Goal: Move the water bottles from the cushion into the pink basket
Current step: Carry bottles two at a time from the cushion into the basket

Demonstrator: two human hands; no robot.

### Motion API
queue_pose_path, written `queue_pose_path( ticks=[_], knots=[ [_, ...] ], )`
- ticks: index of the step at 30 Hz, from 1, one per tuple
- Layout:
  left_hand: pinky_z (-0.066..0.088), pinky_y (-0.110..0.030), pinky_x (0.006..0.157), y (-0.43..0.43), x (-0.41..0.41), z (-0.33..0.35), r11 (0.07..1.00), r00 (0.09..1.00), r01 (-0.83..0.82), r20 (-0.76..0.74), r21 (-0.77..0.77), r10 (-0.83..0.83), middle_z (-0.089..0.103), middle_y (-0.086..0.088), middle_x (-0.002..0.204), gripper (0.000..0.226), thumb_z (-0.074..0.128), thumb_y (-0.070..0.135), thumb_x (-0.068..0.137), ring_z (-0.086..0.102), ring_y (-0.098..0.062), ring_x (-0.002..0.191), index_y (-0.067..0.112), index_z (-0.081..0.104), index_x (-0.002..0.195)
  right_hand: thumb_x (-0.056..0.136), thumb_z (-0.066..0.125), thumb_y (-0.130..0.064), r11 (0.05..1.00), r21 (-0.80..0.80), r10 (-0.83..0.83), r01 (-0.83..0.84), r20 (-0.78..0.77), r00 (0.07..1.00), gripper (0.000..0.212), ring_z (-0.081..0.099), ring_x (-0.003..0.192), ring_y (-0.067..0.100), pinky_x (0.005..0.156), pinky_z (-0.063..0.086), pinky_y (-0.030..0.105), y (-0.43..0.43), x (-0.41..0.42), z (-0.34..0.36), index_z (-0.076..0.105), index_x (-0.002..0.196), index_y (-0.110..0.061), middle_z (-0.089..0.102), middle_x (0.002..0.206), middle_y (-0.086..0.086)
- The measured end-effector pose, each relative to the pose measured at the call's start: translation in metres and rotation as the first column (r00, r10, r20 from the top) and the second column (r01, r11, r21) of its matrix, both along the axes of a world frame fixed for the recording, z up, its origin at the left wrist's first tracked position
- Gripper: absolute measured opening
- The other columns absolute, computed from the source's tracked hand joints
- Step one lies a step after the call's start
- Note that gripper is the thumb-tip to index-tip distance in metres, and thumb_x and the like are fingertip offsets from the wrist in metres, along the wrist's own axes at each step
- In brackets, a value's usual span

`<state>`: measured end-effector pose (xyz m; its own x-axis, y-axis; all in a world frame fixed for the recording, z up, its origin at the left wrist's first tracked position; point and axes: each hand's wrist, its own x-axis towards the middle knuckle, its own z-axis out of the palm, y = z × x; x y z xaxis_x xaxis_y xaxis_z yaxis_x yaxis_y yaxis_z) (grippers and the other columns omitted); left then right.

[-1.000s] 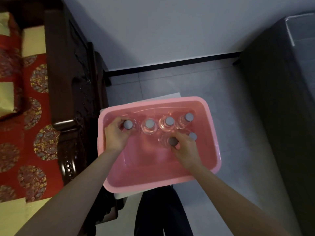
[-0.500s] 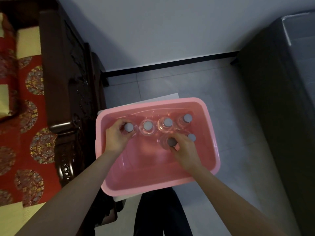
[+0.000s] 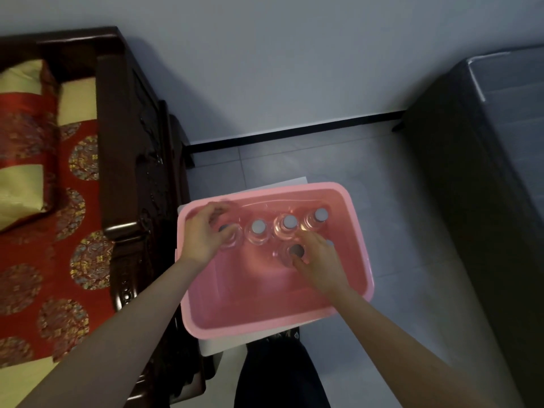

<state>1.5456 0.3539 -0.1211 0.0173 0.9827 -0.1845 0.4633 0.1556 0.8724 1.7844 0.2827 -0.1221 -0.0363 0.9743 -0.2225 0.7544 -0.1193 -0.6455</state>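
Bottles (image 3: 258, 231): clear, grey caps, all upright inside the pink basket (image 3: 265, 329), which sits ctr frame, a bit below the middle. Four stand in a row along the far wall. One more, the front bottle (image 3: 295, 251), stands just nearer, right of ctr. Another beside it is mostly hid by the right hand.

Right hand (image 3: 319, 262) reaches in from lower right. Thumb and forefinger curl round the front bottle at the neck, w/ the cap showing btwn them; other fingers are tucked behind.

Left hand (image 3: 201, 235) comes in from lower left and is at the left bottle (image 3: 228, 231) of the row. Fingers are curled and motion-blurred, so can't tell if they grip it or only hang over it.

Basket rests on a white slab (image 3: 295, 184); bits of it stick out at the far edge and at the near left corner. Below the basket, bottom ctr, are the person's dark trousers (image 3: 279, 375).

Just left of the basket is a dark carved wood sofa arm (image 3: 129, 187). Past it, along the left edge, lies the red cushion (image 3: 82, 251) w/ round gold motifs, plus a yellow-and-red pillow (image 3: 20, 184) at upper left.

Grey tile floor (image 3: 294, 160) runs behind the basket to a black skirting (image 3: 294, 133) and a pale wall (image 3: 294, 54) at top. A dark cabinet (image 3: 471, 216) fills the right side.
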Motion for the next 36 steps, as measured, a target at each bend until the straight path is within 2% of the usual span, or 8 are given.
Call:
queue_pose_path(
  ticks=[3, 7, 12, 16, 22, 25, 30, 36],
  knots=[
    [0.048, -0.021, 0.095, 0.003, 0.0, 0.026, 0.996, 0.999, -0.02, 0.03, 0.087, 0.017, 0.068, 0.006, 0.098, 0.027, 0.078, 0.015, 0.075, 0.064, -0.009, 0.096, 0.012, 0.068, 0.1, 0.084, 0.059, -0.03, 0.994, 0.108, -0.036, 0.027, 0.081, 0.996, 0.043, 0.05, 0.12, 0.02, 0.087, 0.041, 0.027, 0.01, 0.0, 0.024, 0.053, 0.126, -0.022, 0.058, 0.129, -0.001],
    [0.044, -0.028, 0.102, 0.021, -0.002, 0.069, 0.972, 0.996, -0.082, 0.04, 0.221, 0.075, 0.067, 0.002, 0.116, 0.027, 0.065, 0.025, 0.088, 0.06, -0.009, 0.112, 0.015, 0.065, 0.113, 0.091, 0.055, -0.031, 0.956, 0.293, -0.028, -0.032, 0.198, 0.98, 0.053, 0.025, 0.144, 0.022, 0.118, 0.021, 0.04, 0.038, 0.004, 0.077, 0.044, 0.138, -0.01, 0.035, 0.152, 0.008],
    [0.034, -0.012, 0.104, 0.042, -0.01, 0.14, 0.936, 0.988, -0.134, 0.123, 0.326, 0.098, 0.057, 0.005, 0.133, 0.034, 0.059, 0.027, 0.091, 0.049, -0.001, 0.124, 0.024, 0.058, 0.126, 0.093, 0.055, -0.028, 0.886, 0.463, -0.059, -0.014, 0.144, 0.988, 0.052, 0.023, 0.145, 0.022, 0.12, 0.012, 0.036, 0.068, 0.009, 0.163, 0.044, 0.138, -0.006, 0.034, 0.152, 0.011],
    [0.03, -0.016, 0.109, 0.035, -0.026, 0.213, 0.876, 0.987, -0.152, 0.124, 0.457, 0.106, 0.048, 0.006, 0.142, 0.045, 0.059, 0.03, 0.091, 0.041, -0.002, 0.132, 0.029, 0.048, 0.134, 0.094, 0.055, -0.028, 0.814, 0.581, -0.056, -0.02, 0.113, 0.992, 0.052, 0.025, 0.144, 0.023, 0.12, 0.015, 0.041, 0.074, 0.002, 0.23, 0.043, 0.139, -0.006, 0.035, 0.152, 0.01],
    [0.021, 0.001, 0.1, -0.032, -0.072, 0.302, 0.751, 0.952, -0.273, 0.053, 0.601, 0.303, 0.036, 0.014, 0.144, 0.056, 0.059, 0.029, 0.091, 0.029, 0.009, 0.13, 0.027, 0.037, 0.143, 0.096, 0.048, -0.036, 0.721, 0.678, 0.085, -0.145, 0.121, 0.989, 0.056, 0.016, 0.146, 0.013, 0.119, 0.004, 0.03, 0.06, -0.03, 0.303, 0.033, 0.146, -0.015, 0.023, 0.157, 0.001],
    [0.024, -0.018, 0.108, -0.101, -0.114, 0.328, 0.668, 0.882, -0.403, 0.07, 0.626, 0.466, 0.034, 0.015, 0.148, 0.058, 0.058, 0.033, 0.091, 0.027, 0.004, 0.134, 0.033, 0.033, 0.144, 0.096, 0.045, -0.039, 0.658, 0.705, 0.235, -0.264, 0.14, 0.962, 0.058, 0.014, 0.146, 0.013, 0.119, 0.003, 0.029, 0.042, -0.07, 0.331, 0.03, 0.147, -0.015, 0.02, 0.158, 0.001],
    [0.028, -0.021, 0.101, -0.233, -0.195, 0.347, 0.534, 0.722, -0.533, 0.024, 0.656, 0.692, 0.025, 0.029, 0.144, 0.06, 0.054, 0.045, 0.091, 0.023, 0.006, 0.131, 0.044, 0.026, 0.144, 0.095, 0.044, -0.044, 0.552, 0.726, 0.473, -0.411, 0.134, 0.871, 0.061, 0.013, 0.146, 0.012, 0.12, 0.006, 0.032, -0.005, -0.173, 0.355, 0.029, 0.147, -0.018, 0.02, 0.158, -0.001],
    [0.028, -0.029, 0.105, -0.395, -0.286, 0.351, 0.313, 0.432, -0.714, 0.042, 0.626, 0.901, 0.036, 0.008, 0.148, 0.061, 0.058, 0.039, 0.089, 0.031, -0.006, 0.134, 0.032, 0.032, 0.144, 0.092, 0.047, -0.045, 0.394, 0.745, 0.693, -0.539, 0.144, 0.706, 0.061, 0.015, 0.145, 0.009, 0.118, 0.007, 0.031, -0.094, -0.32, 0.358, 0.032, 0.146, -0.02, 0.025, 0.157, -0.002]
  ],
)
